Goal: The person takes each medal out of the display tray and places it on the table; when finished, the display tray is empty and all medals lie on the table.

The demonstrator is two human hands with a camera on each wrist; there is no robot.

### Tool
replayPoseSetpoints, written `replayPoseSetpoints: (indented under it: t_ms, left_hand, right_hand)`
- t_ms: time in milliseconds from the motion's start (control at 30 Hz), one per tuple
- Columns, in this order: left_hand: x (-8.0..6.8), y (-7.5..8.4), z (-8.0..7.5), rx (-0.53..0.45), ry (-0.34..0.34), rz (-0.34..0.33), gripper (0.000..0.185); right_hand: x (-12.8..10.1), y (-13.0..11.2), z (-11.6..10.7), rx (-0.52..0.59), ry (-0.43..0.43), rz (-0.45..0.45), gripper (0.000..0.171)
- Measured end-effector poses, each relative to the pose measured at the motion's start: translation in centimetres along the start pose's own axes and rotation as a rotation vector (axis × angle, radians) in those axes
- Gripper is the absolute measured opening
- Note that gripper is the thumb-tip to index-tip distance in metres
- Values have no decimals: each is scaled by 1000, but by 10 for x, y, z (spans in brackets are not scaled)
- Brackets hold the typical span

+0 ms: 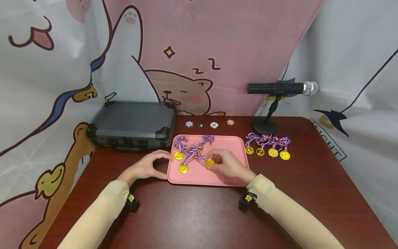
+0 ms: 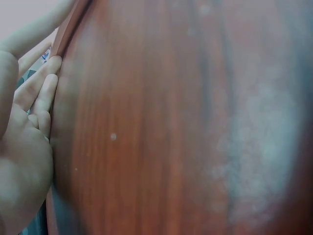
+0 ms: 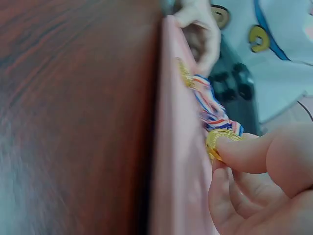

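Right hand (image 1: pixel 229 165) pinches medal (image 1: pixel 209 163); left hand (image 1: pixel 147 166) grips tray (image 1: pixel 199 177).

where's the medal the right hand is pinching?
Head view: the gold medal is on the pink tray, right of centre, pinched by the right hand, just right of two more medals.
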State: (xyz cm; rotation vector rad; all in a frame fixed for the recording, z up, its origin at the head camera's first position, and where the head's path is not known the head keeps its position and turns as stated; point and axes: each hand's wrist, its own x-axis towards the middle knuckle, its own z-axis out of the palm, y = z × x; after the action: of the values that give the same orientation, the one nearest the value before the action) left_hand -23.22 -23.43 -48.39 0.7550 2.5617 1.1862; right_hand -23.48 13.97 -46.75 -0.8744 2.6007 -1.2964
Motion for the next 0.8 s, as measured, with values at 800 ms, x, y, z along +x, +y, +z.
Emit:
replayPoseSetpoints:
  t_ms: [800]
  left_hand:
    - [1,-2,0,-25,-11,-11,69]
  right_hand:
    - [-44,5,-102,474,160,230,41]
